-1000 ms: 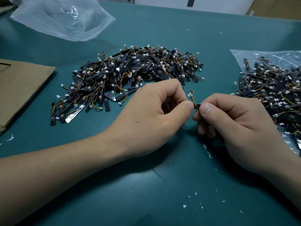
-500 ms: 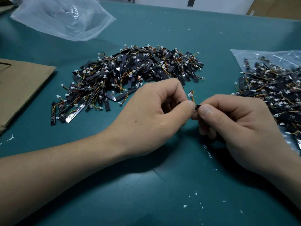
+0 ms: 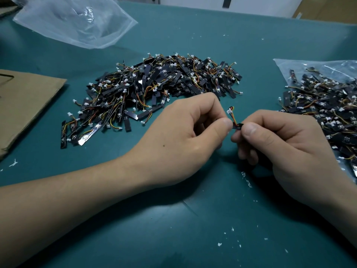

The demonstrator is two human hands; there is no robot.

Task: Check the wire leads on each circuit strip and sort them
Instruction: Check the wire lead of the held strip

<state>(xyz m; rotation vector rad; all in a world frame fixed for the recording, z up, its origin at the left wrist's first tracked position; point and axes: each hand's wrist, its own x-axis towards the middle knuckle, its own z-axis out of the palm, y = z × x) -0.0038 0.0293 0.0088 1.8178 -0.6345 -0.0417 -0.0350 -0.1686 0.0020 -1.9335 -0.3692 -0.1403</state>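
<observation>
One small black circuit strip (image 3: 237,126) with a red, orange and yellow wire lead ending in a white plug is held above the green mat. My right hand (image 3: 286,144) pinches the strip's end between thumb and forefinger; most of the strip is hidden inside that hand. My left hand (image 3: 185,136) has its fingers curled, thumb and forefinger tips at the wire just left of the strip. A large loose pile of strips (image 3: 154,89) lies on the mat behind my left hand. Another heap of strips (image 3: 324,107) lies on a clear plastic bag at the right.
A crumpled clear plastic bag (image 3: 77,22) lies at the far left. A piece of brown cardboard (image 3: 23,105) covers the left edge of the green mat (image 3: 193,219). Small white scraps dot the mat near the front.
My hands have drawn slightly apart, so a bit more of the strip's end and its wire shows between them. The piles have not moved.
</observation>
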